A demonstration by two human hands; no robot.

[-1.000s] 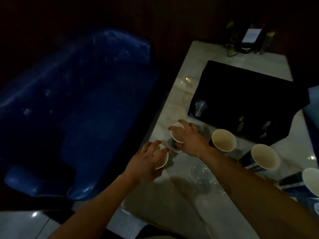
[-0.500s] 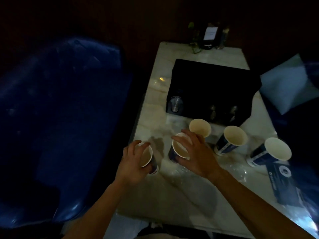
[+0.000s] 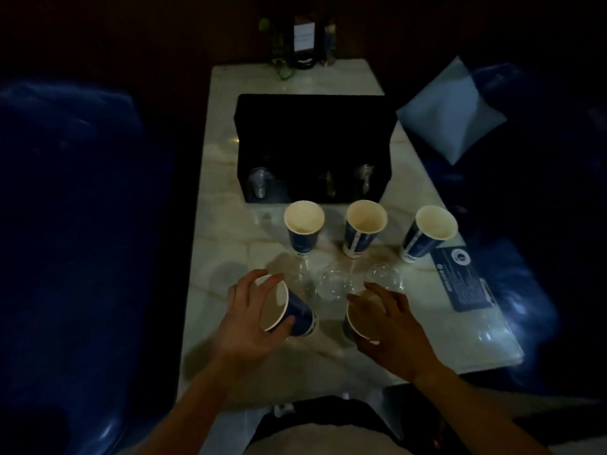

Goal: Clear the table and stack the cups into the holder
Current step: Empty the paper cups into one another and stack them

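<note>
Both cups have come nearer to us across the table (image 3: 230, 178) since a moment ago.

Our left hand (image 3: 249, 318) grips a tilted blue cup (image 3: 289, 310), fingers wrapped round its rim. Our right hand (image 3: 391, 326) clasps another cup (image 3: 353, 318) from above. Three more cups (image 3: 303, 229) stand before the black holder (image 3: 315, 133). Clear lids (image 3: 331, 285) lie between.

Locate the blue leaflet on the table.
In the head view the blue leaflet lies flat at the table's right edge, just right of the rightmost standing paper cup.
</note>
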